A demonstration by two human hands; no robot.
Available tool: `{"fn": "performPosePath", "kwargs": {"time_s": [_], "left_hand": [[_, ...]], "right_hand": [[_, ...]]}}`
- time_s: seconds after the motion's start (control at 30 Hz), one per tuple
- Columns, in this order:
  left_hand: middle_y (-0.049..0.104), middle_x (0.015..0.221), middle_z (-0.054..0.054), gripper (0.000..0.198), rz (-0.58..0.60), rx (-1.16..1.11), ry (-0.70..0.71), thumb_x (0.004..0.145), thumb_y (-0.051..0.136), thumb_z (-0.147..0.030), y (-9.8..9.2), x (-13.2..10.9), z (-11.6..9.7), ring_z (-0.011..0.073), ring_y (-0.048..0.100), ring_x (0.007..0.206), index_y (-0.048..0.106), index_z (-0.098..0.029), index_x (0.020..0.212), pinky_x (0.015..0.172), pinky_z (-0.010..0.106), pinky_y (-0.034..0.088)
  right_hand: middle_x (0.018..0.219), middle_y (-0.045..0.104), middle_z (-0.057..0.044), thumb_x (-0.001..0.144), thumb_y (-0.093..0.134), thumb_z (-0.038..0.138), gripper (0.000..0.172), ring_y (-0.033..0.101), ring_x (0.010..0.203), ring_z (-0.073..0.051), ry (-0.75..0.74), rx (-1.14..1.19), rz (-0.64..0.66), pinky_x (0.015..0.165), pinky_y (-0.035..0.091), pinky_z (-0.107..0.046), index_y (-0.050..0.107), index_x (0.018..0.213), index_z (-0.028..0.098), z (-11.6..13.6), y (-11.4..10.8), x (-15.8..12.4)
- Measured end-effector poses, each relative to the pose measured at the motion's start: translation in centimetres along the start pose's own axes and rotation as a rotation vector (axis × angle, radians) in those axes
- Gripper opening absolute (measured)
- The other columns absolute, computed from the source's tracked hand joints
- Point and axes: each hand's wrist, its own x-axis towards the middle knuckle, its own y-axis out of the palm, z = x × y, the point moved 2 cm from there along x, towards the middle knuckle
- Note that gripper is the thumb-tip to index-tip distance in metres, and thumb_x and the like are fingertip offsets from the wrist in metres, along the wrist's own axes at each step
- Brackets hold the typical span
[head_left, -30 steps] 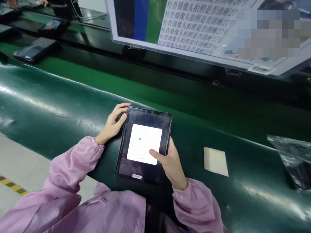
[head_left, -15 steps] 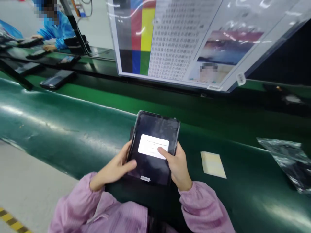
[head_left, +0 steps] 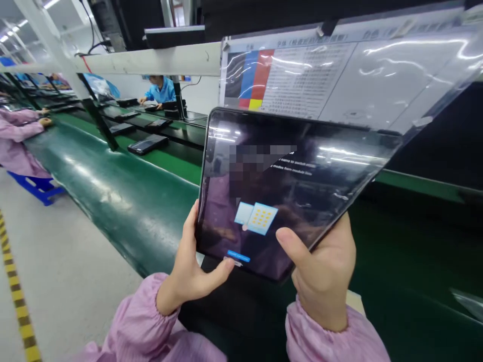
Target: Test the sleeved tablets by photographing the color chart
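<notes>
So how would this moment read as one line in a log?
left hand: grips tablet lower edge | right hand: grips tablet, thumb on screen | tablet: raised, tilted, facing test chart | belt: below

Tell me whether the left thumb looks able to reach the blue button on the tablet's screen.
Probably yes: the left hand grips the tablet by its lower edge, thumb just below the blue button, with nothing between them.

No wording can be read with certainty. The tablet (head_left: 287,191), held between the left hand (head_left: 192,271) and right hand (head_left: 324,276), shows two faint lines of pale text above the right thumb, too blurred to make out. The test chart (head_left: 339,80) beyond the hands carries rows of small print, also illegible.
</notes>
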Motion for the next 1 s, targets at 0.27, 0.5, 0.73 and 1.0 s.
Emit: {"fn": "performPosePath", "kwargs": {"time_s": [0.27,0.5,0.73,1.0], "left_hand": [[0.035,0.167,0.015,0.105,0.021,0.033,0.086,0.085,0.078,-0.043,0.31,-0.33,-1.0,0.0376,0.04,0.154,0.015,-0.028,0.167,0.124,0.054,0.042],[0.042,0.161,0.017,0.11,0.046,0.016,0.059,0.082,0.08,-0.046,0.19,-0.43,-0.5,0.037,0.052,0.145,0.013,-0.028,0.167,0.119,0.055,0.048],[0.039,0.162,0.015,0.118,-0.008,0.075,0.036,0.075,0.088,-0.043,0.18,-0.44,-0.58,0.0375,0.046,0.148,0.017,-0.029,0.167,0.118,0.052,0.048],[0.043,0.16,0.013,0.116,-0.06,0.114,0.015,0.073,0.091,-0.044,0.32,-0.33,-0.72,0.0375,0.049,0.146,0.021,-0.031,0.166,0.12,0.051,0.047]], "right_hand": [[0.111,0.073,-0.002,0.083,0.083,0.027,0.047,0.07,0.099,-0.024,-0.057,0.14,-0.038,0.089,0.06,-0.04,0.069,0.128,0.03,0.45,-0.35,-0.27],[0.102,0.069,-0.002,0.085,0.075,0.031,0.035,0.067,0.092,-0.024,-0.089,0.077,-0.057,0.086,0.056,-0.041,0.067,0.119,0.028,0.48,-0.11,0.03],[0.1,0.07,0.0,0.085,0.073,0.025,0.033,0.067,0.087,-0.021,-0.105,0.159,-0.058,0.08,0.056,-0.035,0.069,0.118,0.028,0.56,0.19,0.02],[0.102,0.071,0.0,0.088,0.074,0.028,0.032,0.068,0.088,-0.021,-0.112,0.156,-0.055,0.075,0.057,-0.034,0.068,0.12,0.027,0.34,0.18,-0.09]]}}
